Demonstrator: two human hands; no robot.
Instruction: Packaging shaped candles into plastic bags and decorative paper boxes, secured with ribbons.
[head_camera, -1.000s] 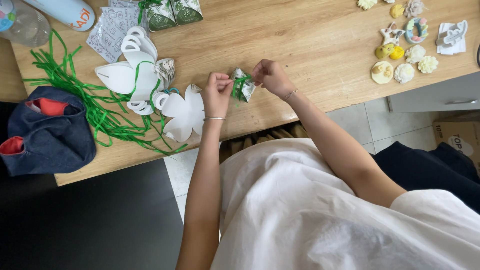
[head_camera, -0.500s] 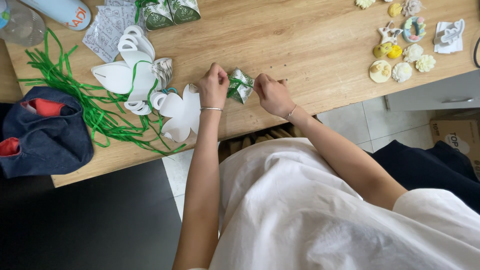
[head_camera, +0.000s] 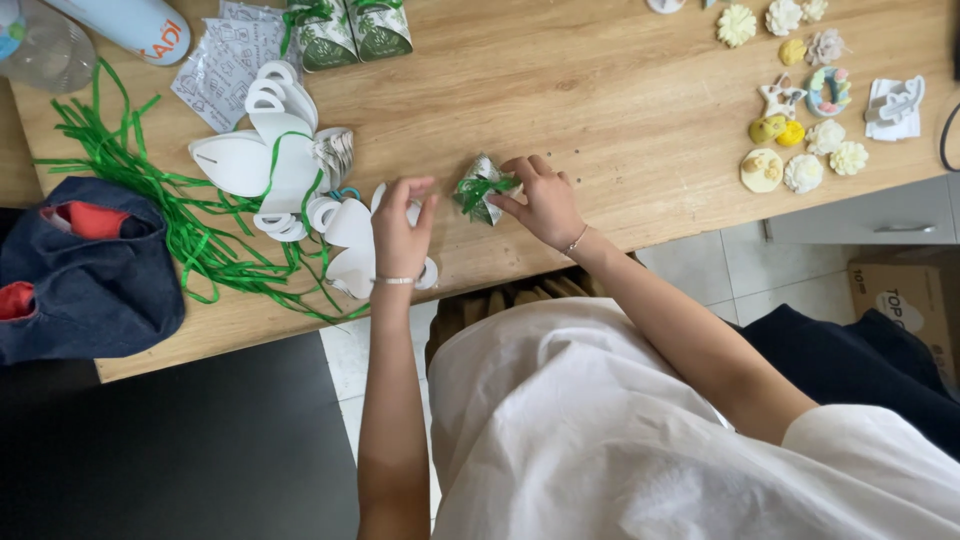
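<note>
A person in a white top leans over a wooden table (head_camera: 620, 90), seen from above. The right hand (head_camera: 545, 205) rests its fingertips on a small folded paper box (head_camera: 482, 190) — white with a green leaf print and tied with a green ribbon bow. The fingers curl loosely and touch the box's right side rather than closing round it. The left hand (head_camera: 400, 235) hovers at about nine o'clock of the box, just apart from it, fingers spread and half-open, grasping nothing.

The box sits on the table close to the near edge, which runs at six o'clock of both hands. Under and beside the left hand lie white card cut-outs (head_camera: 290, 165) with rounded lobes. A tangle of green ribbon strips (head_camera: 150, 190) spreads further out at nine o'clock, and a dark blue fabric bag (head_camera: 85, 265) overhangs the table's corner. At twelve o'clock of the box the wood is bare, with two finished green-and-white boxes (head_camera: 350, 30) beyond at eleven o'clock. Small moulded decorations (head_camera: 795, 140) — flowers and figures in cream and yellow — cluster at two o'clock, well apart.

Half a second ago both hands pinched the box between them; now the left hand has let go and drawn back, and the box lies on the table under the right hand alone.
</note>
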